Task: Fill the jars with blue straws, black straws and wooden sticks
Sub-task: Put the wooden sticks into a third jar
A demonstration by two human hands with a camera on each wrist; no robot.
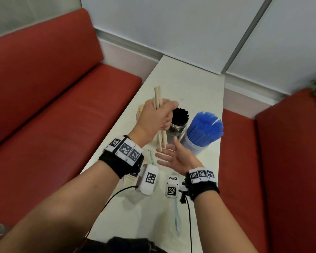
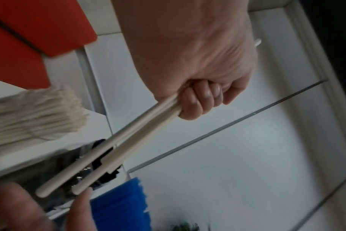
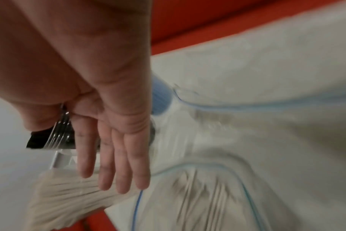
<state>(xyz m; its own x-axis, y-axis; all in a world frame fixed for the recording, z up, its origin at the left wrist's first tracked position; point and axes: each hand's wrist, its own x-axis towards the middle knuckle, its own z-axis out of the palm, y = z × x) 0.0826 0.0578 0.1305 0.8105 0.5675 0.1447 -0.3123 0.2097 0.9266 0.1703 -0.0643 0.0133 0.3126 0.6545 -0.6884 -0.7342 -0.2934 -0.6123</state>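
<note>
We see three jars on the table (image 1: pixel 188 83), in a row across it: the stick jar (image 1: pixel 140 111) at left, the black-straw jar (image 1: pixel 178 125) in the middle, the blue-straw jar (image 1: pixel 201 136) at right. Our left hand (image 1: pixel 157 117) grips a few sticks (image 1: pixel 158 99) upright in front of the first two jars. Our right hand (image 1: pixel 179 157) lies flat beneath the sticks' lower ends, nearer us. Benches (image 1: pixel 44 99) flank the table on both sides.

Red benches (image 1: pixel 44 88), white table (image 1: pixel 190 84)
</note>
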